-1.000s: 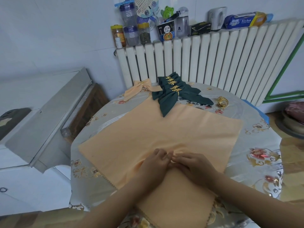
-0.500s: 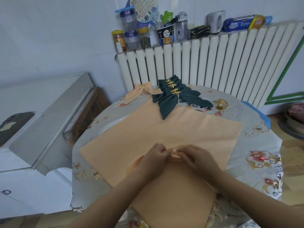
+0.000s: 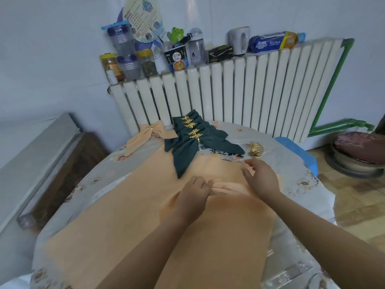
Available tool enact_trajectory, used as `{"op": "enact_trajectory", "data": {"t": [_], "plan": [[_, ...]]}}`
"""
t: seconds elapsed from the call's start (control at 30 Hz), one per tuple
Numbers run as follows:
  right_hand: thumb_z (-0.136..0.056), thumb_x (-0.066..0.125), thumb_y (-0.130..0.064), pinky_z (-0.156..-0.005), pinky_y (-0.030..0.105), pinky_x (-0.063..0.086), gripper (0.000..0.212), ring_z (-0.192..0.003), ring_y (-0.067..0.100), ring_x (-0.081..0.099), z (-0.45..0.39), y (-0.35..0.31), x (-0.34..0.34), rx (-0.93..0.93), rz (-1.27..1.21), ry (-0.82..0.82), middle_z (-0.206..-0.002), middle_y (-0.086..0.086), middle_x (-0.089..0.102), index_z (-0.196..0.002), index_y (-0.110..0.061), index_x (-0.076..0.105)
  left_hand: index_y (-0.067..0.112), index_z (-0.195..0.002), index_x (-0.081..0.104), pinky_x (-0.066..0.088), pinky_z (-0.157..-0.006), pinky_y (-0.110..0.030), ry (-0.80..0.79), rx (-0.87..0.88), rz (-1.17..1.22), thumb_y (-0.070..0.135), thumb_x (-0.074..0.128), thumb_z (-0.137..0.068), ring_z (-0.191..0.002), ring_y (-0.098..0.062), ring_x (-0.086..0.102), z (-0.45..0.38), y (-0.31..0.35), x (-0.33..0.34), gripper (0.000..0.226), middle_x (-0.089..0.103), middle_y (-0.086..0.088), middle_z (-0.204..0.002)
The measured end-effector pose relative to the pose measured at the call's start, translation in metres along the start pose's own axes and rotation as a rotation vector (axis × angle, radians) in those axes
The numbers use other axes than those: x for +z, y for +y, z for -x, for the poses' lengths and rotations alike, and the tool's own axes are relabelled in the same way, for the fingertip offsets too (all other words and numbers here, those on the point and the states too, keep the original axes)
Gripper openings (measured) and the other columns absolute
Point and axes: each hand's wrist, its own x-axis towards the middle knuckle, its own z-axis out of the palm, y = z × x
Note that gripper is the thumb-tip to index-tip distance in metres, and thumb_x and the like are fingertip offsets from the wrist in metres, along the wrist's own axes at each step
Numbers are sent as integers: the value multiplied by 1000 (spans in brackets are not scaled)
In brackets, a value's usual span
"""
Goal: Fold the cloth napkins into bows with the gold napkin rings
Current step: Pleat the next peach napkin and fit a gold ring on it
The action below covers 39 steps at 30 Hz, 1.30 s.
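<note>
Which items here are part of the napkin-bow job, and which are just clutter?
Job: orange napkin, pinched at its gathered middle by the left hand; right hand open above it; loose gold rings; finished green bows; finished orange bow.

Clutter: jars, noodle cup, mug, all on the radiator.

Left hand (image 3: 192, 195) pinches gathered peach napkin (image 3: 129, 222); right hand (image 3: 261, 177) hovers, fingers relaxed, near gold rings (image 3: 256, 149)

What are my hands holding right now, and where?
The left hand pinches the orange napkin at its gathered middle pleats; the right hand is open above it, holding nothing.
</note>
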Motion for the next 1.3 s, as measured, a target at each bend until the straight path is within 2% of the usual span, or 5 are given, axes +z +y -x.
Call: {"op": "enact_trajectory", "data": {"t": [0.13, 0.3, 0.7, 0.97, 1.3], "plan": [[-87, 62, -26, -89, 38, 42, 44, -112, 30, 49, -38, 25, 1, 161, 5, 80, -127, 12, 49, -127, -12, 52, 5, -102, 70, 49, -54, -28, -14, 44, -3, 8, 34, -76, -68, -22, 58, -28, -4, 26, 45, 61, -7, -76], [-84, 67, -30, -95, 43, 39, 64, -121, 35, 40, -75, 40, 9, 228, 49, 148, -136, 19, 39, -137, -7, 39, 4, -105, 69, 49, -54, -28, 27, 53, 20, 6, 51, -74, -69, -24, 60, -53, -14, 46, 36, 61, -8, -77], [-91, 52, -41, -90, 40, 38, 48, -109, 33, 46, -104, 53, 24, 244, 303, 46, -120, 17, 48, -125, -7, 51, 7, -111, 68, 49, -59, -27, -8, 15, 25, 13, 37, -77, -75, -23, 57, -66, -19, 61, 45, 60, -5, -81], [-80, 70, -31, -88, 41, 44, 47, -105, 32, 51, -90, 51, 14, 257, 14, 102, -119, 13, 49, -118, -8, 57, 5, -103, 71, 47, -52, -26, 50, 76, -27, 8, 41, -77, -63, -22, 57, -58, -19, 49, 40, 59, -6, -73], [-75, 77, -18, -64, 10, 39, 42, -81, 2, 53, -4, 12, -29, -29, -352, -29, -101, -12, 55, -110, -32, 58, 2, -105, 69, 46, -49, -27, 73, -35, -71, 2, 56, -76, -65, -22, 56, -4, -35, 14, 32, 59, -7, -72]]}}
